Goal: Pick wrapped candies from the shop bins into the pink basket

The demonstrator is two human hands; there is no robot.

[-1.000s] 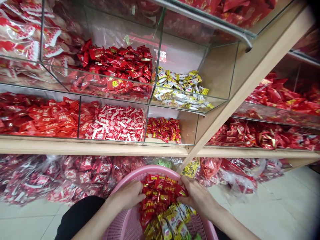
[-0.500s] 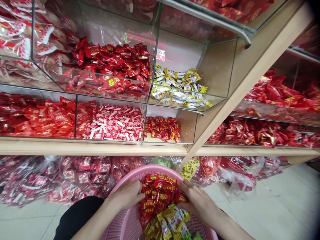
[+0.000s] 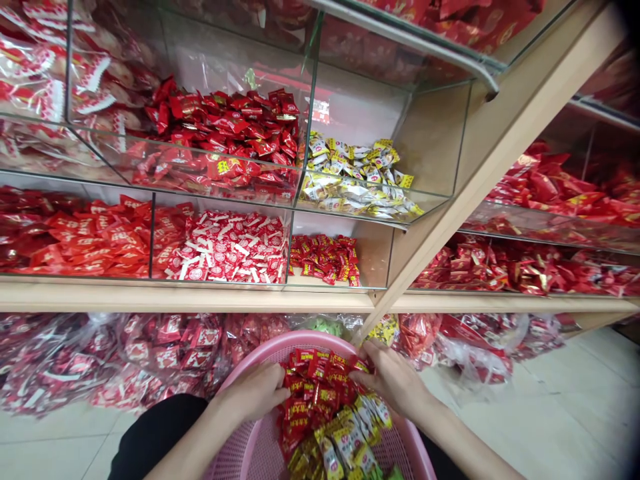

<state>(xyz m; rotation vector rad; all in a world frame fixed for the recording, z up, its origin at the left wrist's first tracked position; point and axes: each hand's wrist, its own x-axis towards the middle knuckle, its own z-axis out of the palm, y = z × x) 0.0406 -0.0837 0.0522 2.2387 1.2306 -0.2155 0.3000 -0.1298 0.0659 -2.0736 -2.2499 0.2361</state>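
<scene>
A pink plastic basket [image 3: 250,357] stands low in front of me, holding red wrapped candies [image 3: 313,400] with yellow lettering. Yellow-and-white candy packets [image 3: 347,440] lie in its nearer part, with a bit of green wrapper below. My left hand [image 3: 260,392] is closed at the left side of the red candies; what its curled fingers hold is hidden. At the right, my right hand [image 3: 393,377] reaches over the basket's rim, its thumb and fingers closing around red candies at the edge of the pile.
Glass-fronted shelf compartments hold red candies [image 3: 230,133], white-and-yellow candies [image 3: 355,167], red-and-white candies [image 3: 235,247] and small red candies [image 3: 327,259]. Clear bags of candy [image 3: 170,343] lie on the floor under the wooden shelf edge [image 3: 190,298]. A slanting wooden post [image 3: 480,173] rises at right.
My right hand has shifted up toward the far rim, and more of the yellow-and-white packets show beneath it. My left hand stays about where it was.
</scene>
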